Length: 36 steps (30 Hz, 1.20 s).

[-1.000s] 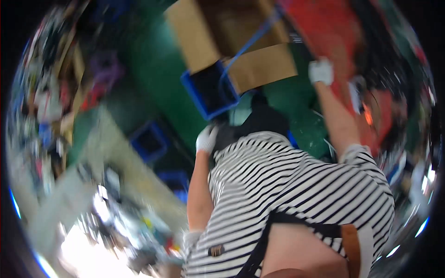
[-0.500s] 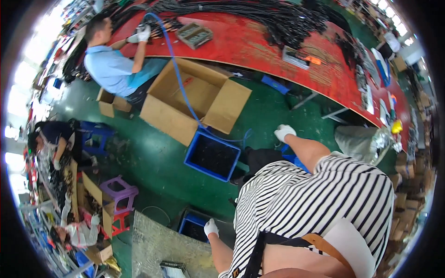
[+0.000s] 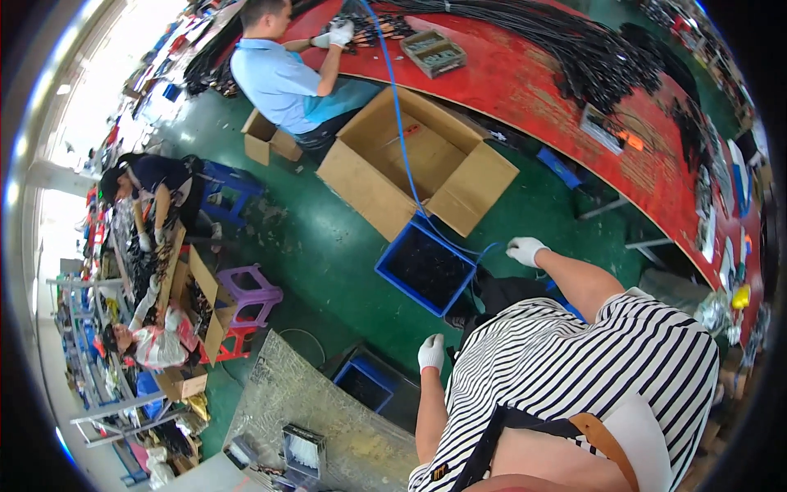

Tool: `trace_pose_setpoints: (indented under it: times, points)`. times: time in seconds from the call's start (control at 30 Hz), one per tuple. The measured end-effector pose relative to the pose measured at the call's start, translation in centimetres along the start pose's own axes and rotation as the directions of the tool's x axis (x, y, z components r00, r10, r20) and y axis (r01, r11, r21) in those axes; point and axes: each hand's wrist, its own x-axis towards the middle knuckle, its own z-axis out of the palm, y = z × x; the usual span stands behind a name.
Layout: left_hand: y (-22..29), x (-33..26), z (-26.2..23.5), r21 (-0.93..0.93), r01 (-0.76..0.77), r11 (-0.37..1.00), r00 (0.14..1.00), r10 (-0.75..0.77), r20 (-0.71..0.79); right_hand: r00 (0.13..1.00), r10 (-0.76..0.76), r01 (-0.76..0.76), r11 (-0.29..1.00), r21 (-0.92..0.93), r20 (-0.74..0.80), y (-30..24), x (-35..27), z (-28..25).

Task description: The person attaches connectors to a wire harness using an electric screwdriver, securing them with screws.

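Blue bin [image 3: 410, 289]: on green floor [image 3: 316, 266], ahead of L hand [image 3: 431, 353], ahead-left of R hand [image 3: 525, 251]; both near, which is nearer unclear. Long axis approx. upper-L to lower-R. Rect., open-top, dark inside, contents indistinct. Blue hose [image 3: 402, 139] passes its rim, end near R hand. Hands gloved, well apart; fingers spread or closed: can't tell. Open carton [image 3: 475, 189] just beyond.

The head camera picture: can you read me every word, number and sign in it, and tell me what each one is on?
I can't read any words, numbers or signs here.
Red mark inside the cardboard box: too small to read.
Small dark patch on the striped shirt: too small to read.
Blue crate: no writing shows.
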Motion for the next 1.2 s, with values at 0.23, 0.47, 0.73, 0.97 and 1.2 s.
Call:
trace_pose_setpoints:
  times: [0.23,0.47,0.73,0.97,1.2]
  points:
    - [-1.8,-2.9,-1.3,0.092,0.181,0.979,0.982,-0.175,-0.073,0.987,0.111,-0.115,0.993,0.031,0.118,1.4,5.6,-2.3]
    - [-0.4,-3.6,-0.8,-0.006,0.338,0.941,0.933,-0.336,-0.131,0.985,0.046,-0.053,0.998,0.038,0.169,2.7,9.9,-3.5]
    - [8.0,-1.0,1.1,0.11,0.123,0.986,0.985,-0.107,-0.138,0.98,-0.022,0.009,0.998,0.064,0.198,1.8,12.1,-3.6]
    - [8.8,0.4,1.6,0.079,0.168,0.983,0.981,-0.159,-0.108,0.991,-0.015,-0.001,0.993,0.12,0.135,3.0,12.2,-4.6]
    - [6.8,-1.0,1.6,0.202,0.14,0.969,0.989,-0.126,-0.08,0.99,0.086,-0.099,0.988,0.119,0.114,9.4,9.2,-3.6]
